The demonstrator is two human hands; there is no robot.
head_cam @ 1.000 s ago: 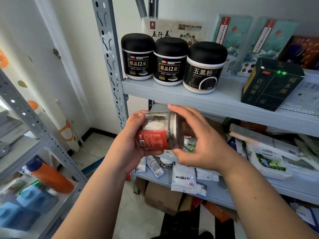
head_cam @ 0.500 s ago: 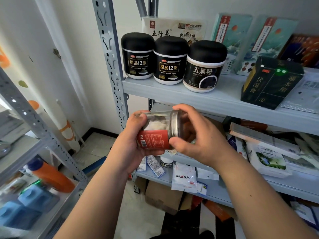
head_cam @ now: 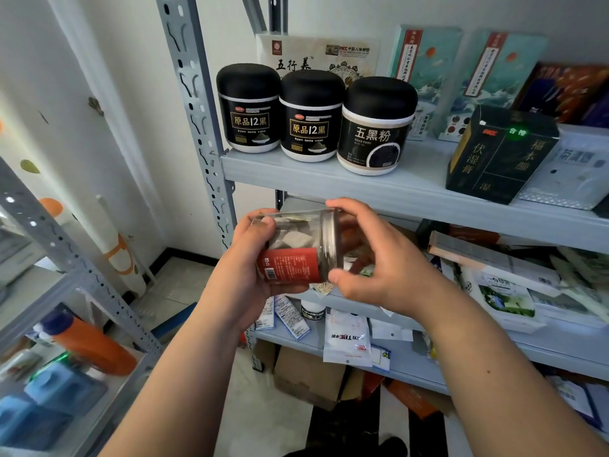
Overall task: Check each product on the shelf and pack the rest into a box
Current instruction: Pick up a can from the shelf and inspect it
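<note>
While I am remotely following this check, the left hand (head_cam: 244, 285) is gripping the jar (head_cam: 296, 252) between both hands, the right hand (head_cam: 379, 268) is clasping its lid, a label-reading turn probably coming next.

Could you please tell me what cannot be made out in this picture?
Head view:
Clear plastic jar with a red label: small print unreadable; the right hand covers its lid end, the left hand its base.
Dark orange-patterned box, top right: blurred, cut by the frame edge.
Brown cardboard box on the floor: the grey shelf board hides its top.
</note>
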